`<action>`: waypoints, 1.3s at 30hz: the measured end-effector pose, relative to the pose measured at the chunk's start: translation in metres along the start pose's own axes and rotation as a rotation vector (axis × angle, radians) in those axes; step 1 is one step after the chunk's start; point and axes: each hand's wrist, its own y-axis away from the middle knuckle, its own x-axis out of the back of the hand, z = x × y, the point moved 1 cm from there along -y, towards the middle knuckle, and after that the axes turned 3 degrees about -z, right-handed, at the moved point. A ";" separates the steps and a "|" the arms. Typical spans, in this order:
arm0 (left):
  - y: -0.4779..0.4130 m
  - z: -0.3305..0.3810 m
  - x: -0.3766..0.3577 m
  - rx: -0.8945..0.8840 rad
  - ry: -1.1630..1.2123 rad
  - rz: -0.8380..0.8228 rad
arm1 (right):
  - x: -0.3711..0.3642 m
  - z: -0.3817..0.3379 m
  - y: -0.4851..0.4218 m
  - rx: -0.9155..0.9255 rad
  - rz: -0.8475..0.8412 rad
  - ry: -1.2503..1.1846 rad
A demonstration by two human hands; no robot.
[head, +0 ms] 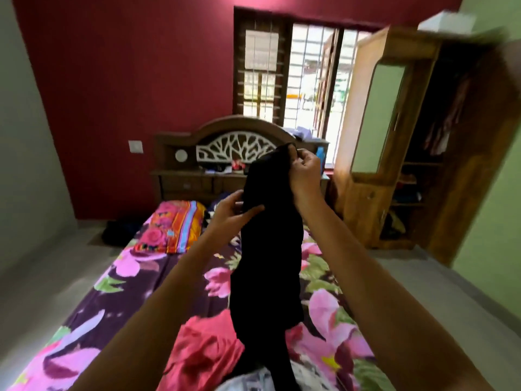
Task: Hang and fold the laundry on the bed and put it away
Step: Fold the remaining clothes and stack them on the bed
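Observation:
A black garment (pixel 267 266) hangs in the air over the bed (pixel 118 292), reaching down to the near edge. My right hand (pixel 306 167) pinches its top edge, raised high. My left hand (pixel 234 213) grips the cloth lower down on its left side. A red-pink garment (pixel 203 351) lies crumpled on the floral sheet below, and a pale piece of cloth (pixel 253 382) shows at the bottom edge. Both forearms reach forward from the bottom of the view.
A wooden wardrobe (pixel 375 153) stands open at the right, with clothes hanging and shelves inside. A bright patterned pillow (pixel 174 227) lies near the carved headboard (pixel 231 148). A dark bundle (pixel 118 232) sits on the grey floor left of the bed. A barred window (pixel 293 77) is behind.

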 end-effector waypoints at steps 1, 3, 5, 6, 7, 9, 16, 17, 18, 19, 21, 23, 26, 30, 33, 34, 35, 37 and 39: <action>-0.002 0.000 0.008 0.010 0.036 -0.006 | 0.001 -0.010 -0.003 -0.056 0.024 -0.053; -0.001 0.008 0.018 -0.048 0.038 0.012 | 0.003 -0.027 -0.008 -0.187 0.070 -0.165; 0.004 0.019 0.019 -0.182 -0.107 0.236 | 0.003 -0.043 -0.010 -0.262 0.109 -0.223; 0.009 0.025 0.018 -0.274 -0.220 0.410 | 0.004 -0.050 -0.010 -0.284 0.119 -0.234; 0.015 0.034 0.015 -0.396 -0.316 0.532 | 0.005 -0.058 -0.008 -0.297 0.111 -0.251; 0.024 0.053 0.006 -0.550 -0.412 0.482 | 0.004 -0.068 -0.003 -0.311 0.104 -0.273; 0.018 0.073 -0.010 -0.310 -0.404 0.323 | -0.011 -0.068 0.002 -0.493 0.073 -0.374; 0.015 0.070 -0.005 -0.266 -0.415 0.333 | -0.010 -0.065 0.003 -0.514 0.055 -0.379; 0.011 0.066 0.004 -0.194 -0.405 0.337 | -0.007 -0.059 0.002 -0.525 0.047 -0.370; 0.008 0.063 0.014 -0.119 -0.367 0.355 | -0.003 -0.053 0.001 -0.558 0.020 -0.383; 0.003 0.066 0.034 -0.033 -0.244 0.432 | 0.007 -0.044 0.004 -0.603 -0.084 -0.406; 0.001 0.080 0.048 -0.048 -0.087 0.486 | 0.014 -0.035 0.008 -0.539 -0.234 -0.302; -0.002 0.105 0.053 -0.044 -0.142 0.345 | 0.018 -0.035 0.012 -0.277 -0.345 -0.042; 0.003 0.121 0.040 0.059 -0.183 -0.268 | 0.010 -0.057 0.016 0.008 -0.847 0.020; 0.004 0.134 0.040 0.021 -0.056 -0.316 | 0.000 -0.062 0.022 -0.032 -1.115 -0.089; 0.004 0.136 0.043 0.011 -0.038 -0.281 | -0.002 -0.064 0.020 -0.053 -1.119 -0.100; 0.004 0.137 0.046 0.000 -0.038 -0.232 | -0.001 -0.065 0.017 -0.056 -1.100 -0.088; 0.004 0.136 0.051 -0.044 -0.143 -0.147 | 0.003 -0.069 0.012 -0.072 -1.041 -0.038; 0.003 0.131 0.054 -0.091 -0.366 -0.121 | 0.003 -0.071 0.012 -0.047 -0.966 0.103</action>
